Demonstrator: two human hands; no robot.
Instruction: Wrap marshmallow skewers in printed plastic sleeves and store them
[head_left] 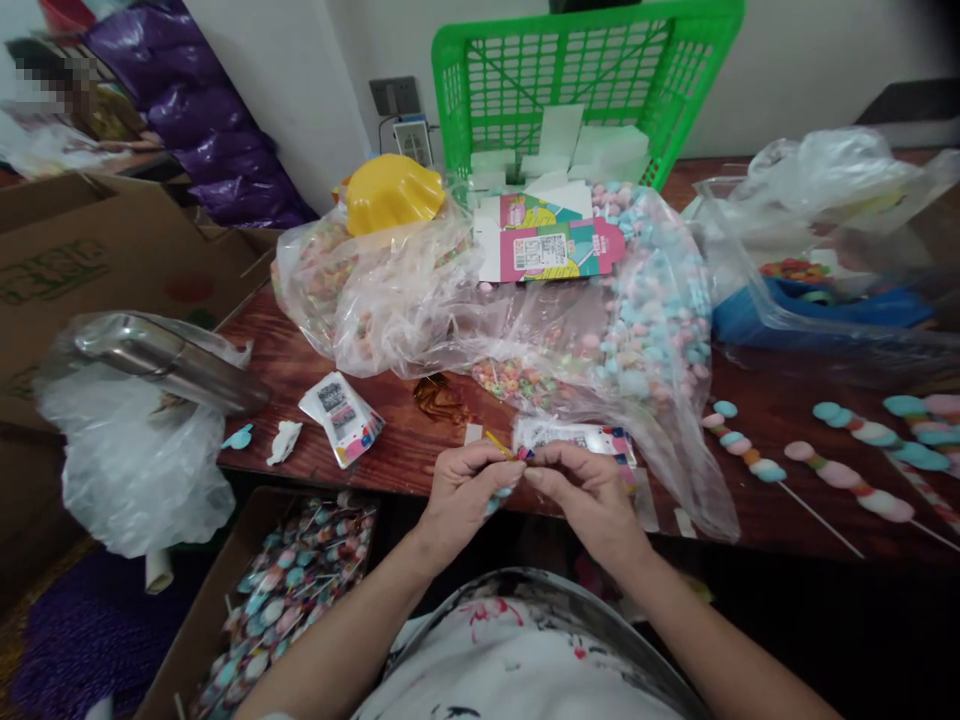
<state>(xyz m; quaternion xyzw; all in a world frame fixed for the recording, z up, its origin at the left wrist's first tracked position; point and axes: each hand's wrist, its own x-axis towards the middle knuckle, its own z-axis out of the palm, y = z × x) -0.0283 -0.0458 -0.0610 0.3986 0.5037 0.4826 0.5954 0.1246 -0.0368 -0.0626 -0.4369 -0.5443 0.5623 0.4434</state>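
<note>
My left hand (469, 495) and my right hand (589, 490) meet fingertip to fingertip at the table's front edge. Both are closed in a pinch. A thin yellow strip (498, 443) sticks up from the left fingers, and a small dark wrapped bit (524, 454) shows between the two hands. Below the left fingers a pale blue piece (496, 499) peeks out, mostly hidden by them. What exactly the right fingers grip is too small to tell. Just behind the hands lie printed cards in clear wrap (574, 436).
Bags of colourful candy (652, 310) lie behind, under a flattened printed box (551, 245), before a green basket (585, 25). Candy skewers (847, 475) lie right. At left are a card stack (341, 420), a steel flask (176, 365) and, lower, a carton of candy sticks (289, 590).
</note>
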